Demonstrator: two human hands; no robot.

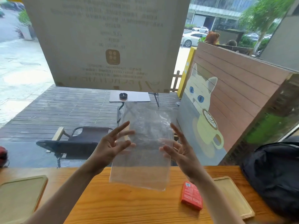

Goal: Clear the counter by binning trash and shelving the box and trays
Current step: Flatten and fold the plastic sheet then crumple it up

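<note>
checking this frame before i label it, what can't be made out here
Head view only:
- Left tray: cut off by the left and bottom edges.
- Right tray: partly hidden by the right hand and forearm.
- Red box: print too small to read.
- Clear plastic bag: how firmly the left hand pinches it, blurred.
- Dark bag: cut off at right.

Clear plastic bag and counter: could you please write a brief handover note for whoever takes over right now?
Left hand and right hand: both pinch the clear plastic bag, held up above the counter.
Red box lies on the counter, right of centre.
One wooden tray sits at the left end, another at the right, beside a dark bag.
Done: nothing visibly shelved.
Left: bin the plastic bag, shelve box and both trays.
</note>
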